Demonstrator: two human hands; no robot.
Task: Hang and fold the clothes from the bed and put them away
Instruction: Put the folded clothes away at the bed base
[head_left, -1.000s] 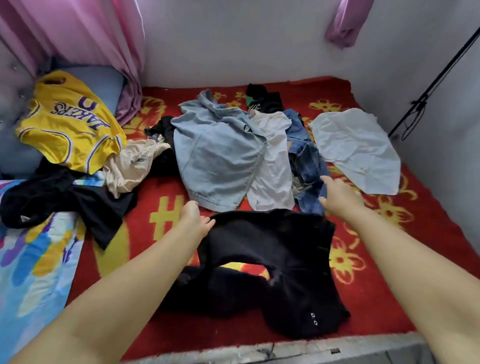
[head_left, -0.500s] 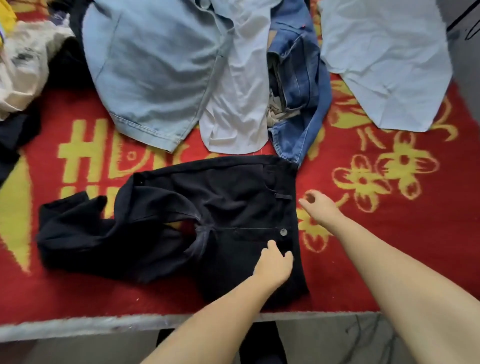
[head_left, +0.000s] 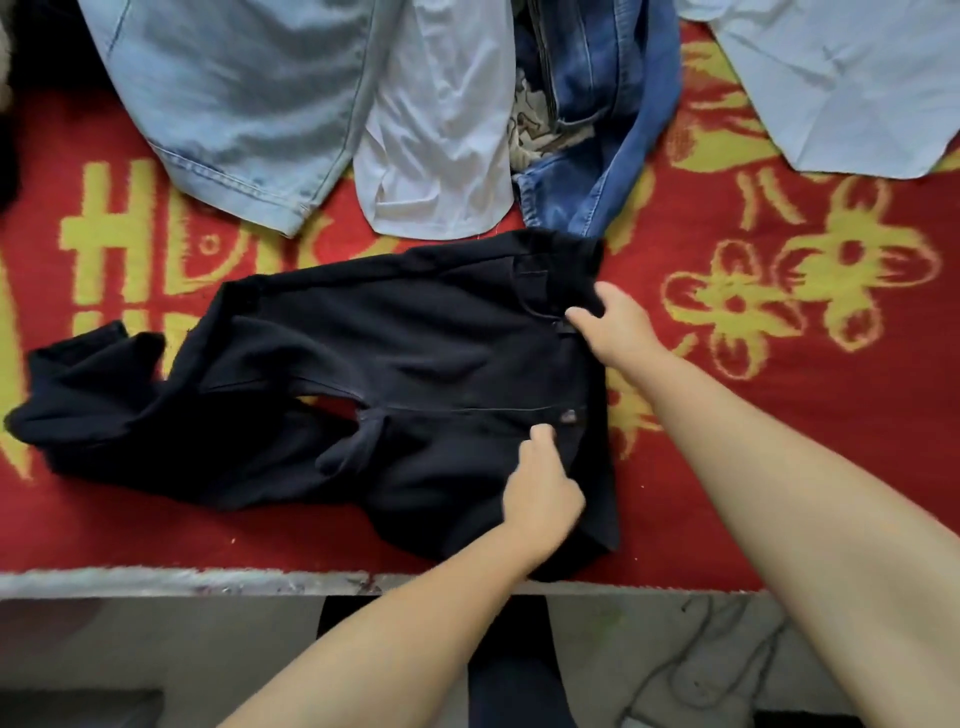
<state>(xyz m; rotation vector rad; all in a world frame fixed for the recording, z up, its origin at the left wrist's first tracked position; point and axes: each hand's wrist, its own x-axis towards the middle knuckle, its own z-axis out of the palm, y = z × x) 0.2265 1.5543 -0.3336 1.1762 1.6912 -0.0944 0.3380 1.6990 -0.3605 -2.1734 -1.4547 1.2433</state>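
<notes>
Black trousers (head_left: 395, 364) are lying spread on the red and yellow blanket (head_left: 779, 415) that covers the bed, waistband toward the right and the crumpled legs trailing off to the left, near the bed's front edge (head_left: 156, 582). Both hands are working at the waistband end. The left hand (head_left: 540, 493) is resting on the fabric just below the small metal button (head_left: 570, 415), its fingers curling into the cloth and pinching a fold of it. The right hand (head_left: 618, 327) is gripping the upper corner of the waistband, thumb and fingers closing round the black cloth beside a belt loop. Beyond the trousers, further up the bed, a pale denim garment (head_left: 234, 104), a white shirt (head_left: 441, 145) and darker blue jeans (head_left: 597, 130) are lying side by side and overlapping, with the white shirt's hem nearly touching the trousers. Another light-coloured garment (head_left: 841, 88) is lying apart at the upper right.
</notes>
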